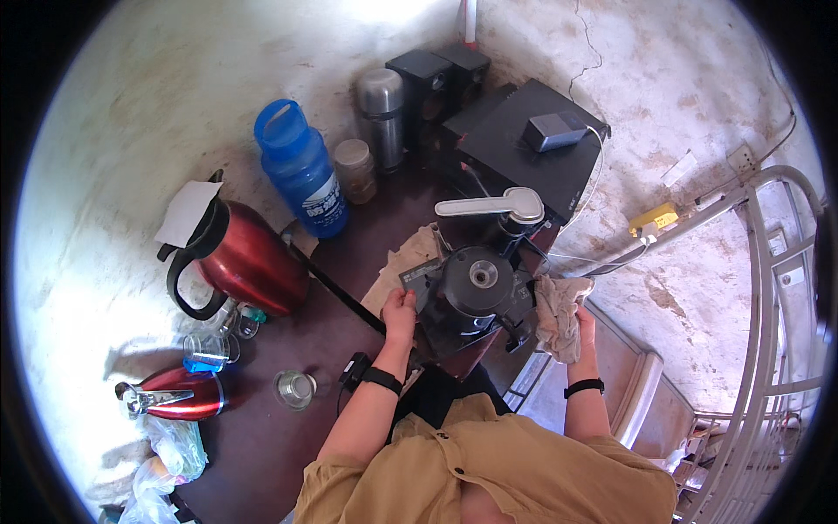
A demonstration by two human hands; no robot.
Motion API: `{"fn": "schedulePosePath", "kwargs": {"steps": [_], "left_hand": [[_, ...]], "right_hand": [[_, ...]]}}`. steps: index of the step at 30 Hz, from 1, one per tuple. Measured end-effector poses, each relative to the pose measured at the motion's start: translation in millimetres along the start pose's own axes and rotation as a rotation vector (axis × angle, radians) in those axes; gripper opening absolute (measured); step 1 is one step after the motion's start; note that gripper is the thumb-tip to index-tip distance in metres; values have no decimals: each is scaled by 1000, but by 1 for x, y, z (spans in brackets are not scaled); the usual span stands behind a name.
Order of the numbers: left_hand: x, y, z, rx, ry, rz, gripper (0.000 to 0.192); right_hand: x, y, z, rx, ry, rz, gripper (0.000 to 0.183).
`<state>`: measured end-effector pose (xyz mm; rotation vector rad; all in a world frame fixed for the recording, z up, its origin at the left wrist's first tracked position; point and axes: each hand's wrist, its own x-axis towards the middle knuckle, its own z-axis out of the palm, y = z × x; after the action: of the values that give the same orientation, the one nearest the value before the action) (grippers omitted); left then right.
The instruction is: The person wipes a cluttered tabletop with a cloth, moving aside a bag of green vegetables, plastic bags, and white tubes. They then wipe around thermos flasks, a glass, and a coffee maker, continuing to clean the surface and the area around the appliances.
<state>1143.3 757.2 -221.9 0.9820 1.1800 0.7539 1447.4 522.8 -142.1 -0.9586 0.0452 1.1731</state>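
In front of me a black plastic appliance (481, 281) shows a round hub with a metal-ringed socket and a flat panel bearing printed marks. My left hand (398, 313) grips the panel's left edge, thumb on top. On the other side my right hand (584, 325) holds a crumpled beige cloth (558, 321) close to the appliance's right edge; most of its fingers are hidden behind the cloth. Just beyond the hub, a pale lever-shaped piece (501, 204) sits over a dark cylindrical part. A tan sheet (406, 262), perhaps cloth or paper, lies partly under the appliance.
The dark red table (262, 426) holds a red jug (252, 255), a smaller red flask (190, 393), a glass (296, 390), a blue bottle (304, 170), a jar (355, 171) and a steel flask (382, 118). Behind are a black box (537, 164) and speakers (422, 78). A metal bed frame (756, 262) stands right.
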Motion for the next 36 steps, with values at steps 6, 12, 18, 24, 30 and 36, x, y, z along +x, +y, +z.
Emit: {"fn": "schedulePosePath", "kwargs": {"steps": [6, 12, 18, 24, 30, 36], "left_hand": [[-15, 17, 0, -62, -45, -87, 28], [-51, 12, -4, -120, -36, -100, 42], [-87, -25, -19, -61, -92, 37, 38], [-123, -22, -62, 439, -53, 472, 35], [-155, -3, -106, 350, -101, 482, 27], [-155, -5, -123, 283, -194, 531, 28]], "right_hand": [[-21, 0, 14, 101, 70, -203, 56], [-73, 1, 54, 158, -79, -332, 57], [-103, 65, 140, 69, -439, 63, 58], [-62, 160, 270, -192, -382, 20, 44], [59, 208, 320, -973, -73, -489, 41], [176, 222, 343, -1241, 453, -944, 39]]}}
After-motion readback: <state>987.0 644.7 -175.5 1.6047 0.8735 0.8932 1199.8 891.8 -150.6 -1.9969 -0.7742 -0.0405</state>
